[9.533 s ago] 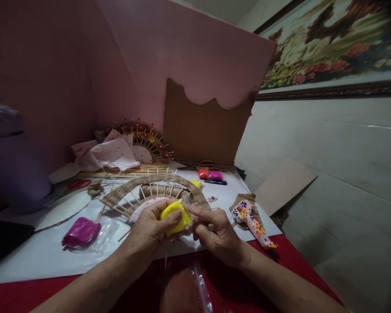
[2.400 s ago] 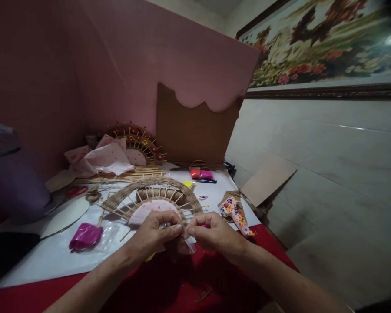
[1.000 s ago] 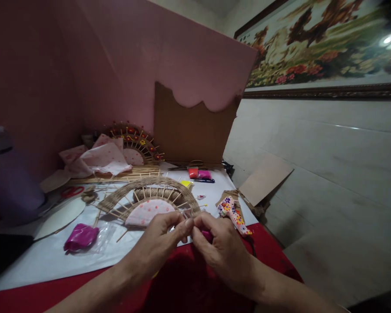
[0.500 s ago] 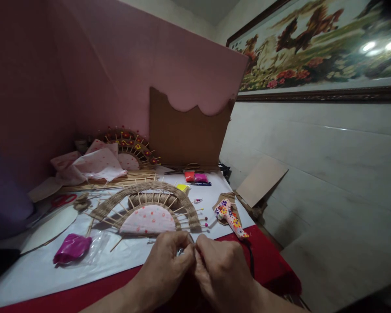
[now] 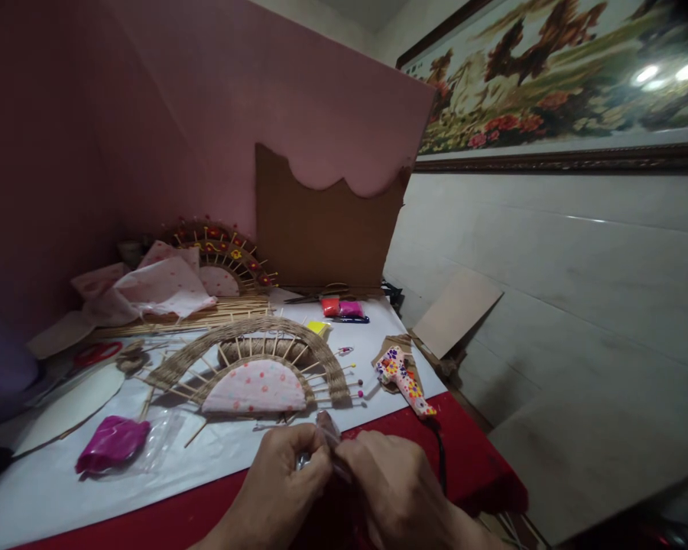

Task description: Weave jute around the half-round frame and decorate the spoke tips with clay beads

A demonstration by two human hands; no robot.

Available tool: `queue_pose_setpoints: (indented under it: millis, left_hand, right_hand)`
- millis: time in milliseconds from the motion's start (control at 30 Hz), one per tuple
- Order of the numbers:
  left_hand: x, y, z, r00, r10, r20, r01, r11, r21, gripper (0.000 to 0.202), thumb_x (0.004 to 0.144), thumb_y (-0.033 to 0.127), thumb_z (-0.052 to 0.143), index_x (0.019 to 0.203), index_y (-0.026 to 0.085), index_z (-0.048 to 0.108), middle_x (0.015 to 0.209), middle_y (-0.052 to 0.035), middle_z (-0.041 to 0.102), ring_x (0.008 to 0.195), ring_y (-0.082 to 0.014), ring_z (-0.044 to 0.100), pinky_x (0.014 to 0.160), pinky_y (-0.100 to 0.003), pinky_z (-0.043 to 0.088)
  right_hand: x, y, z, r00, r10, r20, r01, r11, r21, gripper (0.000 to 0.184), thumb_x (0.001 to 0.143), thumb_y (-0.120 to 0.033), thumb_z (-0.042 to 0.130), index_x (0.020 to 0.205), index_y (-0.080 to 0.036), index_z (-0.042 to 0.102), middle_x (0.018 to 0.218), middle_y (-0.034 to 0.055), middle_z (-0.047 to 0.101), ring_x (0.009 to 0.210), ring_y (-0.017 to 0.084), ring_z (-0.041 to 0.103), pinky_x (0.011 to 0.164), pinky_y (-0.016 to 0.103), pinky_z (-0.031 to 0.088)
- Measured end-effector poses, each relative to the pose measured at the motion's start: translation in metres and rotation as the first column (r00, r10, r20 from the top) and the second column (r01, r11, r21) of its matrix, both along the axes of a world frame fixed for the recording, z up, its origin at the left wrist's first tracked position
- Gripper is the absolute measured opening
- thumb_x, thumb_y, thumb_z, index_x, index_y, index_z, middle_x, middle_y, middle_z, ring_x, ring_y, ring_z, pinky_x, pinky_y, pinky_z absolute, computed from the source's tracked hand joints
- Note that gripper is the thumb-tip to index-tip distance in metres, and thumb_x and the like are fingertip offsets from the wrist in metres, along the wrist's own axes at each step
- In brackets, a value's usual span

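My left hand (image 5: 283,489) and my right hand (image 5: 391,493) meet at the table's near edge, fingertips pinched together on a small clear plastic bag (image 5: 326,428) that pokes up between them. What is inside the bag is hidden by my fingers. Just beyond them lies a half-round woven fan (image 5: 252,359) with wooden spokes and a pink dotted centre. A flower-patterned glue gun (image 5: 404,378) lies to the right of the fan, close to my right hand.
A magenta clay lump (image 5: 111,443) in clear wrap lies at the left on white paper (image 5: 51,481). Red and pink clay packs (image 5: 341,308), a finished fan (image 5: 221,248), pink cloth (image 5: 149,286), red scissors (image 5: 95,354) and a cardboard screen (image 5: 326,221) stand behind.
My hands have drawn back toward me, off the fan, keeping the pinch on the small bag. The yellow clay held earlier is out of sight. The view has shifted right.
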State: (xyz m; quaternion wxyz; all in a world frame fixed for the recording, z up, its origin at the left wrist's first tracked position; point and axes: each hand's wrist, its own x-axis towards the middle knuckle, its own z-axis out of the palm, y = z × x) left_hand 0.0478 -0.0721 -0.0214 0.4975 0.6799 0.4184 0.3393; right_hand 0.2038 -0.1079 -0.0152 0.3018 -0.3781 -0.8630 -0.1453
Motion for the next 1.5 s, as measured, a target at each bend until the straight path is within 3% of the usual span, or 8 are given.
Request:
queue_pose_setpoints:
  millis: [233,467,567,933,1133,1267,1367,1500]
  left_hand:
    - [-0.005,0.001,-0.006,0.997,-0.039,0.073,0.042,0.998,-0.042,0.024,0.078,0.025,0.044,0.054,0.019,0.045,0.055,0.0012,0.05,0.057,-0.0144,0.044,0.054,-0.025,0.034]
    - [-0.005,0.0,0.0,0.992,-0.106,0.067,0.105,0.994,0.02,0.031,0.083,0.032,0.042,0.056,0.019,0.044,0.056,0.0015,0.047,0.057,-0.0138,0.042,0.055,-0.025,0.032]
    - [-0.004,-0.001,0.003,0.99,-0.134,0.041,0.134,0.991,0.011,0.03,0.083,0.03,0.041,0.055,0.019,0.042,0.054,0.0025,0.044,0.056,-0.0129,0.04,0.053,-0.025,0.03]
    - [-0.004,-0.004,0.008,0.984,-0.176,-0.034,0.177,0.983,0.04,0.032,0.081,0.033,0.042,0.052,0.019,0.043,0.052,0.0023,0.043,0.053,-0.012,0.038,0.051,-0.025,0.029]
    - [-0.007,0.0,0.007,0.989,-0.142,0.038,0.139,0.988,0.069,0.035,0.086,0.039,0.043,0.059,0.017,0.051,0.058,0.0009,0.05,0.059,-0.0132,0.044,0.057,-0.024,0.036]
    - [-0.013,0.008,0.005,0.989,0.011,0.15,-0.035,0.987,0.156,0.018,0.08,0.034,0.058,0.092,0.022,0.062,0.097,-0.0054,0.061,0.093,-0.0208,0.053,0.081,-0.03,0.04]
    - [-0.014,0.014,0.003,0.971,0.034,0.237,-0.009,0.994,-0.106,0.05,0.07,0.033,0.07,0.117,0.026,0.055,0.118,-0.0084,0.056,0.09,-0.0209,0.057,0.076,-0.031,0.043]
    - [-0.012,0.016,0.002,0.91,-0.07,0.408,0.234,0.9,-0.368,0.052,0.063,0.035,0.075,0.11,0.017,0.06,0.09,-0.0077,0.064,0.055,-0.0105,0.052,0.05,-0.023,0.041]
  right_hand:
    - [0.002,0.002,0.004,0.99,0.052,0.132,-0.053,0.999,0.008,0.03,0.091,-0.026,0.034,0.075,-0.018,0.058,0.051,0.0,0.051,0.042,0.014,0.043,0.044,0.03,0.019]
    - [0.009,0.0,0.016,0.974,-0.035,0.224,0.014,0.995,0.097,0.024,0.084,-0.021,0.044,0.097,-0.012,0.062,0.053,0.0017,0.053,0.045,0.015,0.043,0.047,0.031,0.017]
    - [0.007,0.0,0.022,0.974,-0.065,0.218,0.033,0.989,0.147,0.017,0.083,-0.016,0.046,0.083,-0.013,0.063,0.052,0.0017,0.052,0.045,0.015,0.043,0.047,0.031,0.016]
    - [0.007,0.002,0.02,0.97,-0.031,0.24,0.044,0.998,-0.047,0.041,0.076,-0.013,0.048,0.114,-0.002,0.057,0.055,0.0044,0.062,0.042,0.016,0.053,0.041,0.029,0.017]
    - [0.013,0.011,0.013,0.999,-0.034,-0.015,0.029,0.961,-0.275,0.017,0.082,-0.015,0.051,0.086,-0.015,0.067,0.058,0.0022,0.066,0.05,0.014,0.059,0.047,0.025,0.031]
    - [0.022,0.011,0.013,0.97,-0.052,-0.237,-0.043,0.925,-0.378,0.018,0.084,-0.014,0.051,0.085,-0.017,0.069,0.065,0.0027,0.068,0.055,0.012,0.06,0.054,0.021,0.039]
    - [0.024,0.009,0.015,0.917,-0.069,-0.394,-0.109,0.904,-0.413,0.018,0.084,-0.015,0.053,0.091,-0.017,0.07,0.07,0.0041,0.07,0.059,0.013,0.062,0.057,0.022,0.043]
    - [0.022,0.008,0.021,0.846,-0.095,-0.525,-0.207,0.848,-0.488,0.018,0.082,-0.016,0.057,0.091,-0.019,0.072,0.073,0.0035,0.072,0.063,0.014,0.065,0.059,0.023,0.048]
